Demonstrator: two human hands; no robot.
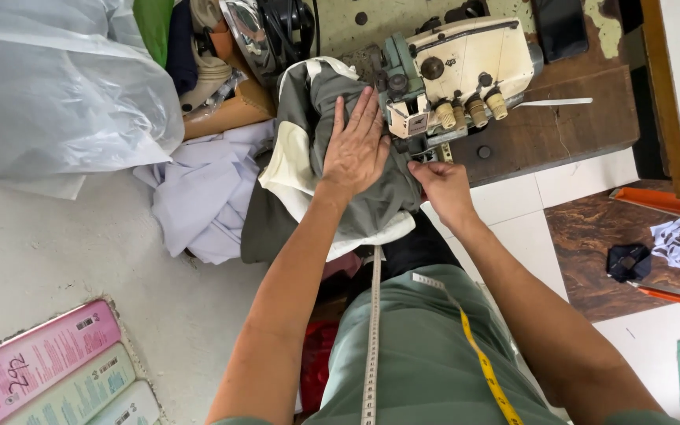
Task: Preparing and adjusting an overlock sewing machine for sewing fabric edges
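Observation:
My left hand point(356, 145) lies flat, fingers spread, on a bundle of grey-green fabric with cream panels point(308, 157) beside a cream sewing machine point(458, 71). My right hand point(442, 187) pinches the edge of the same fabric just under the machine's front, close to the needle area. The machine stands on a worn wooden table point(568, 130). A measuring tape, yellow on one side point(482, 362), hangs down from my neck over my green shirt.
A large clear plastic bag point(57, 86) sits at the left. Pale lilac cloth point(198, 197) lies piled next to the fabric. Pink and green flat packages point(49, 370) lie bottom left. Paper scraps and a dark object point(631, 260) rest on the floor at right.

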